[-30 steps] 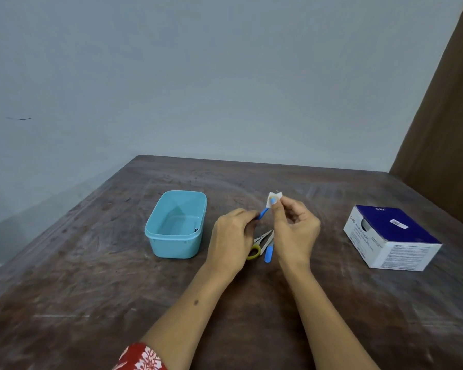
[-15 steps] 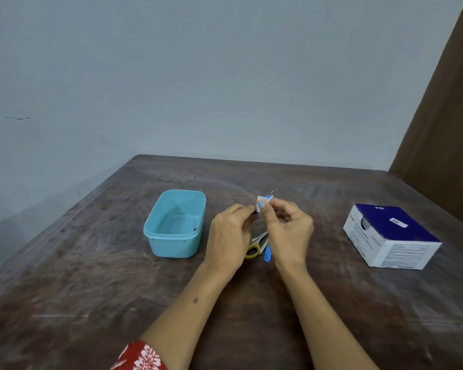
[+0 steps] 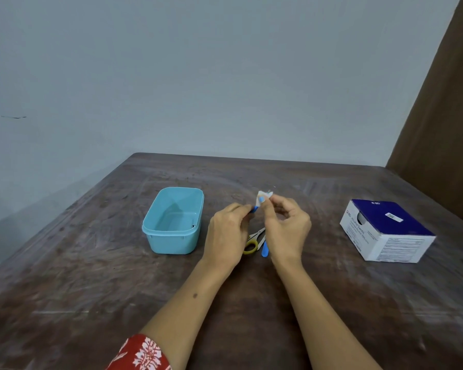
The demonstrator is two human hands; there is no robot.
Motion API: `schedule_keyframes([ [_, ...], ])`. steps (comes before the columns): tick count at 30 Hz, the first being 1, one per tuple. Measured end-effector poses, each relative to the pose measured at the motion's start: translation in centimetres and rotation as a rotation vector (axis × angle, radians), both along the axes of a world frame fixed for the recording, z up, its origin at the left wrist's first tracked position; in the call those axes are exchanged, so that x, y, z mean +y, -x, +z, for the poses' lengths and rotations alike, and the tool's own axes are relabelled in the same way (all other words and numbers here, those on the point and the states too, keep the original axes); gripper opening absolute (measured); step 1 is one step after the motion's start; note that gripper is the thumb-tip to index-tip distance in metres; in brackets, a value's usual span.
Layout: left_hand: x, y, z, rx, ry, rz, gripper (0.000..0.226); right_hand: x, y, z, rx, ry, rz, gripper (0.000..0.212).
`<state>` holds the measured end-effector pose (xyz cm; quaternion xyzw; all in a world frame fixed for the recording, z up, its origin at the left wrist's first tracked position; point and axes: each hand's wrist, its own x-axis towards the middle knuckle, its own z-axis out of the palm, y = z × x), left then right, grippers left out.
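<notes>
Just above the worktop [image 3: 91, 289], the left grip [image 3: 226, 233] pinches the lower end of a small blue stick [image 3: 255, 208] between thumb and fingertips. The right grip [image 3: 286, 231] pinches a white pad [image 3: 262, 197] folded around the stick's upper tip. Stick and pad are held in the air over yellow-handled scissors [image 3: 253, 240] and a second blue piece [image 3: 264, 249], which lie side by side. A teal tub [image 3: 171, 245] sits near the left grip; a blue-and-white box [image 3: 385, 231] stands well apart on the right.
</notes>
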<state>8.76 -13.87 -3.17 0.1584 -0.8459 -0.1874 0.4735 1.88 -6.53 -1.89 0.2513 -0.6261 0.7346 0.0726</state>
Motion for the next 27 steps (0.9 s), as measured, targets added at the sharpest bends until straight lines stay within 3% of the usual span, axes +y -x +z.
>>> schedule_keyframes([
  [3, 0.1, 0.2, -0.2, -0.019, 0.008, -0.004, 0.023, 0.1, 0.2, 0.0, -0.005, 0.039, -0.044, 0.008],
  [8, -0.3, -0.1, 0.0, -0.002, 0.011, 0.007, 0.019, -0.3, -0.1, -0.2, 0.007, -0.075, 0.060, 0.015],
  [22, 0.5, 0.3, -0.1, -0.078, 0.060, -0.017, 0.024, -0.1, 0.7, -0.1, -0.048, 0.041, -0.125, 0.003],
  [27, 0.5, 0.1, -0.3, -0.074, 0.097, 0.009, 0.025, 0.3, 2.2, -0.2, -0.154, 0.120, -0.310, 0.016],
])
